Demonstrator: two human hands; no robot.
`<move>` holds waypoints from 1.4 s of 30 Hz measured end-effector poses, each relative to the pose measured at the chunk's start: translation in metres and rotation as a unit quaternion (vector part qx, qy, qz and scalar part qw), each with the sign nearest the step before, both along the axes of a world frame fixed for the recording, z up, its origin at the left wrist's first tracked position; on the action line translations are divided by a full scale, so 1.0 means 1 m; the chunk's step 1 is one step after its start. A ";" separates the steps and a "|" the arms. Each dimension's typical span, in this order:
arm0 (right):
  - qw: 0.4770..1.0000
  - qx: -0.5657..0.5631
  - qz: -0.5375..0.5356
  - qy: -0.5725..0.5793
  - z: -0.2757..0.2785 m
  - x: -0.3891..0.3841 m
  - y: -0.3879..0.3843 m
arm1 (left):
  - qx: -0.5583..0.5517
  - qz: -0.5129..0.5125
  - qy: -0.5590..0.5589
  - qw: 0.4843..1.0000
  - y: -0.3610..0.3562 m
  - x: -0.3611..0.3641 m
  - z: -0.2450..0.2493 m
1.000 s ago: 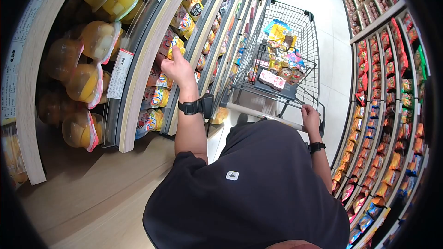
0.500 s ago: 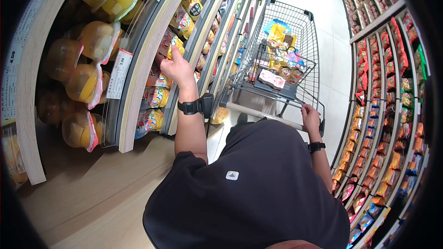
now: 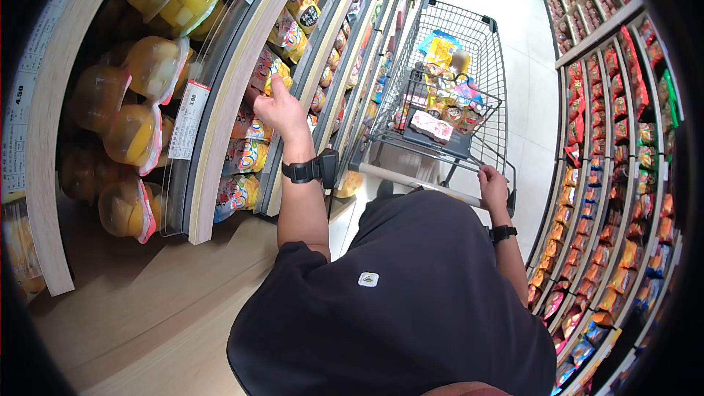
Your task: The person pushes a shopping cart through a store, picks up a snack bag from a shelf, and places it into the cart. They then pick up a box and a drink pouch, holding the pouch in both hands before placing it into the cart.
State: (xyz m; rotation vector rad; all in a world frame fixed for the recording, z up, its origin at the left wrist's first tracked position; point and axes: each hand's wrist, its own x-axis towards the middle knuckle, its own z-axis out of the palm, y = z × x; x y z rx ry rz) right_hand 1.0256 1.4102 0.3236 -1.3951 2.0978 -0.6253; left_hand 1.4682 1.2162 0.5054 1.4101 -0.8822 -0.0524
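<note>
My left hand point(image 3: 284, 116) reaches into the shelf on the left, its thumb lying over a colourful snack packet point(image 3: 265, 67). The other fingers curl in behind the packet and are partly hidden. More packets of the same bright print, such as a blue-and-yellow packet point(image 3: 236, 192), sit in the row below. At the near right corner of the shopping cart point(image 3: 500, 88), my right hand point(image 3: 494, 188) is closed on the wire frame beside the handle. Inside the cart are several packaged goods, including a yellow bag point(image 3: 441, 51) and a pink-and-white box point(image 3: 431, 125).
Clear domed cups of yellow fruit jelly point(image 3: 158, 66) fill the nearest left shelf, behind a price tag point(image 3: 189, 119). Wooden shelf edges point(image 3: 220, 147) run along that side. A tall rack of small wrapped snacks point(image 3: 594, 213) lines the right, across a pale tiled floor point(image 3: 524, 103).
</note>
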 end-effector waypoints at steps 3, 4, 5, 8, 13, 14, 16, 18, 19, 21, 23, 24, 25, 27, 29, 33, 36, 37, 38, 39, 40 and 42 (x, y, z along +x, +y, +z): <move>1.000 0.002 0.001 -0.002 -0.005 -0.001 0.000 | -0.001 -0.001 0.011 1.000 -0.005 0.006 -0.010; 1.000 0.000 0.002 -0.001 -0.006 -0.002 0.001 | -0.013 0.009 -0.019 1.000 -0.005 0.007 -0.007; 1.000 0.000 0.002 -0.001 -0.007 -0.003 0.001 | -0.012 0.009 -0.019 1.000 -0.005 0.005 -0.006; 1.000 -0.009 0.006 0.001 -0.010 -0.004 0.001 | -0.032 -0.001 0.015 0.999 -0.001 -0.003 0.001; 1.000 -0.015 -0.010 -0.011 -0.011 -0.003 0.001 | -0.006 0.014 -0.028 0.999 -0.007 0.009 -0.012; 1.000 -0.015 -0.010 -0.011 -0.010 -0.003 0.001 | -0.006 0.014 -0.028 0.999 -0.008 0.011 -0.016; 1.000 -0.014 -0.012 -0.012 -0.008 -0.001 0.001 | -0.014 0.007 -0.036 0.999 -0.010 0.014 -0.018; 1.000 -0.012 -0.012 -0.008 -0.003 0.001 0.000 | -0.006 0.003 -0.022 1.000 -0.007 0.011 -0.016; 1.000 -0.010 -0.011 -0.004 -0.001 0.001 0.000 | 0.002 0.000 -0.008 1.000 -0.004 0.007 -0.010; 1.000 -0.013 -0.010 -0.009 -0.004 0.000 0.000 | 0.036 -0.012 0.026 0.999 0.008 -0.006 0.012; 1.000 -0.016 -0.009 -0.014 -0.010 -0.002 0.000 | 0.070 -0.023 0.059 0.996 0.011 -0.010 0.019; 1.000 -0.021 -0.008 -0.016 -0.013 -0.003 0.001 | 0.065 -0.025 0.057 0.996 0.011 -0.010 0.020; 1.000 -0.025 -0.008 -0.017 -0.013 -0.003 0.001 | 0.060 -0.028 0.056 0.996 0.011 -0.010 0.019; 1.000 -0.022 -0.007 -0.014 -0.012 -0.003 0.001 | 0.057 -0.027 0.054 0.997 0.011 -0.010 0.018; 1.000 -0.020 -0.007 -0.011 -0.009 -0.002 0.001 | 0.053 -0.026 0.052 0.997 0.012 -0.009 0.018; 1.000 -0.021 -0.009 -0.013 -0.005 0.000 0.001 | 0.030 -0.037 0.051 0.998 0.007 -0.008 0.013; 1.000 -0.021 -0.010 -0.015 -0.006 0.000 0.001 | 0.027 -0.018 0.036 0.999 0.006 -0.007 0.010; 1.000 -0.023 -0.010 -0.014 -0.004 0.001 0.001 | 0.049 -0.005 0.026 0.998 0.006 -0.005 0.009; 1.000 -0.022 -0.010 -0.014 -0.002 0.001 0.001 | 0.049 -0.005 0.025 0.998 0.004 -0.004 0.006; 1.000 -0.013 -0.009 -0.010 0.000 0.001 0.000 | 0.021 -0.007 0.048 0.999 -0.001 -0.001 0.001; 1.000 -0.005 -0.008 -0.005 0.002 0.002 0.000 | -0.008 -0.008 0.071 0.997 -0.002 -0.002 0.003; 1.000 -0.009 -0.007 -0.006 -0.004 0.000 0.000 | -0.021 -0.017 0.102 0.994 -0.002 -0.005 0.006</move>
